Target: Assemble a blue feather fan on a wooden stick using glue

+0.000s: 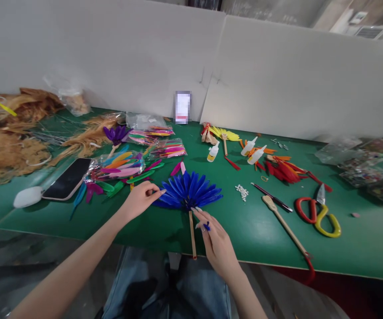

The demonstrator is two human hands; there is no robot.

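Observation:
A fan of blue feathers (191, 188) on a wooden stick (192, 235) lies on the green table, its handle toward the front edge. My left hand (142, 198) is at the fan's left side, thumb and forefinger pinched near the outer feathers; what they hold, if anything, is too small to name. My right hand (213, 235) is beside the top of the stick, with fingertips touching the base of the feathers. A small blue piece (206, 226) is at its fingers.
Bagged coloured feathers (121, 166) and a phone (68, 179) lie left. Glue bottles (213, 152), white beads (242, 192), a dark pen-like tool (273, 197), scissors (321, 212) and a wooden stick with a red tassel (286, 227) are right. Another phone (182, 107) leans against the white board.

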